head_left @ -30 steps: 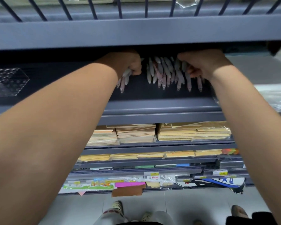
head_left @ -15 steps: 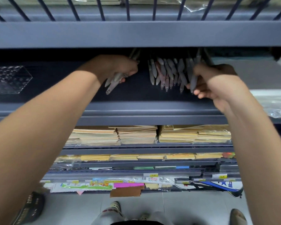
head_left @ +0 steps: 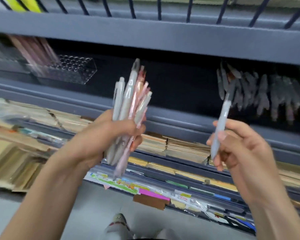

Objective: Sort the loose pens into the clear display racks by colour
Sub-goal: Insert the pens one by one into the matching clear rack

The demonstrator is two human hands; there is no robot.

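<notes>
My left hand (head_left: 109, 135) grips a bundle of pens (head_left: 132, 101), grey and pink ones, held upright in front of the dark shelf. My right hand (head_left: 239, 146) pinches a single grey pen (head_left: 221, 129), tilted with its tip downward. A pile of loose pens (head_left: 260, 90) lies blurred on the dark shelf, above and right of my right hand. A clear display rack (head_left: 71, 71) with round holes stands at the shelf's left. Beside it, pink pens (head_left: 33, 49) stand in another rack; blur hides the detail.
A grey shelf beam (head_left: 163, 37) runs across above the pens. Below the dark shelf are tiers of stacked paper pads (head_left: 180, 148) and packaged stationery (head_left: 145, 189). The grey floor and my shoes (head_left: 119, 220) show at the bottom.
Both hands have pulled back out of the shelf toward me. The left now holds a full bundle of pens, the right one grey pen. The view has swung left, showing the racks.
</notes>
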